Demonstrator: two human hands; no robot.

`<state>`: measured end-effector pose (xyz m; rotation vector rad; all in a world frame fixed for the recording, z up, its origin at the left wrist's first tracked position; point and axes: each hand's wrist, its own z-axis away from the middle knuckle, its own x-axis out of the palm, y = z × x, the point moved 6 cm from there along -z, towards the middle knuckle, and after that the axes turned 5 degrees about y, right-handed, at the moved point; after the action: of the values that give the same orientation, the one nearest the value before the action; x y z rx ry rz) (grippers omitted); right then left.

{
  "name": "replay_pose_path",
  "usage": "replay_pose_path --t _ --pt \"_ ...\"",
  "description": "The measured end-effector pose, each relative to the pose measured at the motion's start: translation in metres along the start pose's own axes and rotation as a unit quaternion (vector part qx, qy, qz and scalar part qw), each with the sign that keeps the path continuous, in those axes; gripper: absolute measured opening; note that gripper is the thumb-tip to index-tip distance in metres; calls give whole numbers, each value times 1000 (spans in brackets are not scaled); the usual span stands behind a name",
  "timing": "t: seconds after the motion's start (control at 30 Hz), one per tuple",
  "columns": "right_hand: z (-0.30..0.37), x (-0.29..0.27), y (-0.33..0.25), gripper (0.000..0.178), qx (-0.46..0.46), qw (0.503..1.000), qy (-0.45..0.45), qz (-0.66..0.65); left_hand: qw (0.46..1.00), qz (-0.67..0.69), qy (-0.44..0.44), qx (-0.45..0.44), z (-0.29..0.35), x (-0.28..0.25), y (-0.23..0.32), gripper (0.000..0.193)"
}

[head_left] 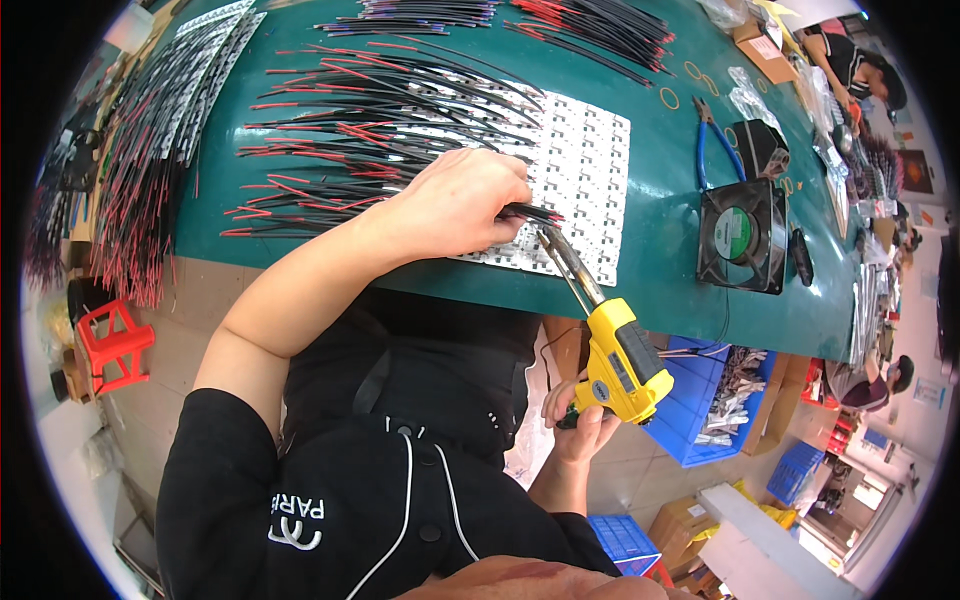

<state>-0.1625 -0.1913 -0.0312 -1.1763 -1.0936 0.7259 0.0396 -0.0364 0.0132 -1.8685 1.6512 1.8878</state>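
Note:
My left hand [462, 205] is closed round a small bundle of black wires [530, 212], their ends poking out past my fingers. In my right hand [585, 425] is a yellow soldering gun [622, 360], gripped by its handle below the table edge. Its metal tip points up and left, close to the held wire ends; I cannot tell whether they touch. Beneath lies a white panel of small circuit boards [585, 180]. Many black wires with red ends [330, 150] spread from the panel's left part across the green table [660, 250]. My left hand hides part of the panel.
Right of the panel stand a black fan [742, 238] and blue-handled cutters [716, 150]. Wire bundles [600, 35] lie at the far edge. More wired panels [180, 130] sit at left. A blue bin [690, 410] and a red stool [115, 345] stand below table height.

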Motion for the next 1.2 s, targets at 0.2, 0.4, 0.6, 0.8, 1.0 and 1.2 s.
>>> replay_pose_path --t 0.2,0.4,0.6,0.8,1.0,1.2 --pt "0 0 -1 56 -4 1000 -6 17 1000 -18 -6 11 -1 2 -1 14" --pt "1 -4 -5 56 -45 999 14 6 1000 -16 -8 9 -2 3 -1 15" --pt "0 -4 -7 56 -35 999 14 -5 1000 10 -13 14 -4 1 -2 16" --pt "0 -7 -8 57 -33 999 24 -15 987 137 69 -49 -4 -35 -3 20" --pt "0 -10 -8 56 -35 999 22 -30 986 102 126 -48 8 -54 26 16" --pt "0 -10 -10 57 -31 999 33 -21 994 67 -17 -79 13 -5 23 22"
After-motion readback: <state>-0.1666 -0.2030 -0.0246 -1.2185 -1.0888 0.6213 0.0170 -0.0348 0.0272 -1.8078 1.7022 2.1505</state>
